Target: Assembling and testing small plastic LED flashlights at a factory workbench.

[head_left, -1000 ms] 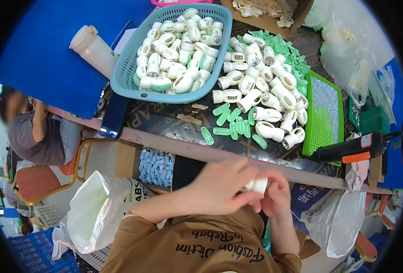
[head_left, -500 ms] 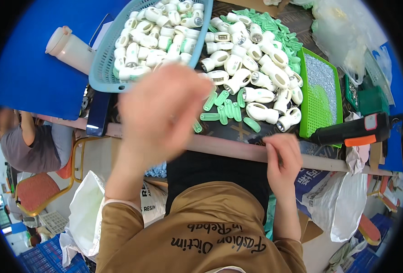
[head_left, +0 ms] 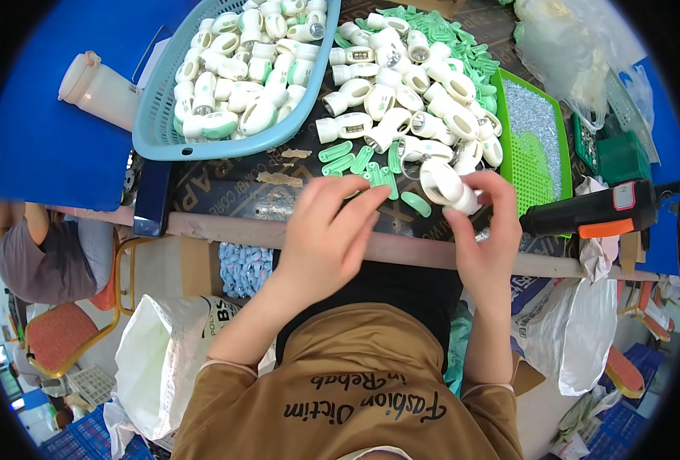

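Between the thumb and fingers of my right hand (head_left: 492,222) is a white flashlight (head_left: 441,182), at the near side of the flashlight pile. My left hand (head_left: 326,234) reaches over the table's front edge, fingers stretched and apart. Its fingertips are at the small green oblong covers (head_left: 340,163); whether they touch one I cannot tell. Several white flashlights (head_left: 392,126) lie heaped just beyond both hands, some with an open slot in the handle. More green covers (head_left: 462,46) are piled behind them.
A blue plastic basket (head_left: 142,130) full of white-and-green flashlights stands at left, beside a white bottle (head_left: 98,88). To the right are a green tray (head_left: 511,184) of small silvery pieces and a black electric screwdriver (head_left: 593,212) with an orange switch. Plastic bags (head_left: 562,61) lie behind.
My left hand has come down from its blurred, raised position near the basket to the green covers. My right hand has moved up from the table edge and taken hold of a flashlight.
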`<state>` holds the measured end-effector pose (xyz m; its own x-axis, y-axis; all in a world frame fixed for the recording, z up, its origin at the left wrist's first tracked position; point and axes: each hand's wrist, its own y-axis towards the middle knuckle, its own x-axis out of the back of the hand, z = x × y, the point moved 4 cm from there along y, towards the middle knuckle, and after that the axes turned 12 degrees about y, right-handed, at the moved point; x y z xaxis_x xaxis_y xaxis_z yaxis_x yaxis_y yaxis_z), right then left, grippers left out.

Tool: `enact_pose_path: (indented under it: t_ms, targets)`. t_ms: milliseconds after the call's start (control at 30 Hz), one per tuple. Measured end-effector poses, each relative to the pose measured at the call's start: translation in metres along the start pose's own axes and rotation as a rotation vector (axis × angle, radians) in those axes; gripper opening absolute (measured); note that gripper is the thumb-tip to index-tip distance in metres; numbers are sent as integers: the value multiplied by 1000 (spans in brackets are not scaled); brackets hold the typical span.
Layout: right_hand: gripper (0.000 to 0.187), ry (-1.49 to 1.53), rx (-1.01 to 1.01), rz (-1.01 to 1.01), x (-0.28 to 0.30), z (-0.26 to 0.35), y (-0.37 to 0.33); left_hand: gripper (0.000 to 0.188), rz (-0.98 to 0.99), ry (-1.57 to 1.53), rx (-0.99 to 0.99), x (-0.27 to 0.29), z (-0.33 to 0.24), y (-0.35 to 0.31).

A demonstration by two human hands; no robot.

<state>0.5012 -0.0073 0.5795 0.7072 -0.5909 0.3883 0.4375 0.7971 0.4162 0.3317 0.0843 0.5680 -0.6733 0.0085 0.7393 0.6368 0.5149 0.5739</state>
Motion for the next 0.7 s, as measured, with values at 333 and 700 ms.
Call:
enact_pose_path:
  t_ms: [333, 700]
  targets:
    - [41, 404, -6, 18, -29, 17, -45, 77, -162, -658, 431, -14, 1, -31]
    - [24, 705, -390, 211, -18, -11, -36, 45, 405, -770, 431, -5, -6, -12]
